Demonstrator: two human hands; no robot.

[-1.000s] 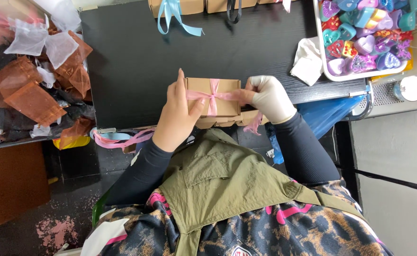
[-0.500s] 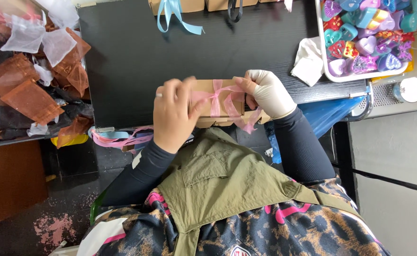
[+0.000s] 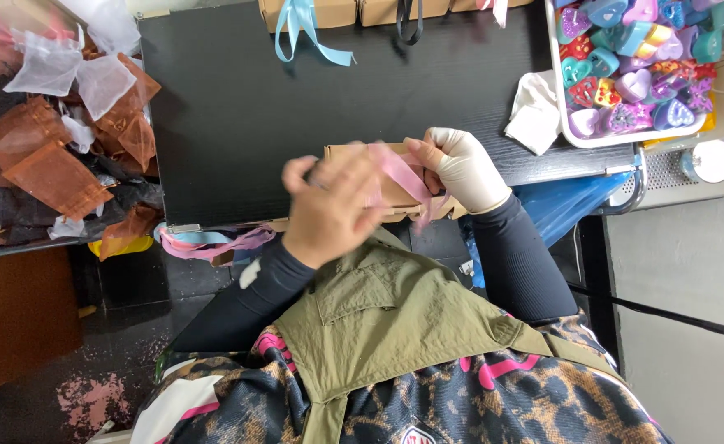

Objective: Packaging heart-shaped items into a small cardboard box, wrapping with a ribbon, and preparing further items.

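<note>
A small brown cardboard box [image 3: 395,189] sits at the near edge of the black table [image 3: 230,123], wrapped by a pink satin ribbon [image 3: 403,171]; the gloved right hand [image 3: 461,168] pinches the ribbon; the bare left hand [image 3: 333,210], blurred, curls over the box, grip unclear; a white tray of coloured heart shapes [image 3: 635,66] stands well apart.

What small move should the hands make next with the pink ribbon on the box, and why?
Probably draw the ribbon snug across the box. It runs slack and slanted over the lid, pinched by the gloved right hand, while the bare left hand hovers over the box, blurred. No finished bow shows.
</note>
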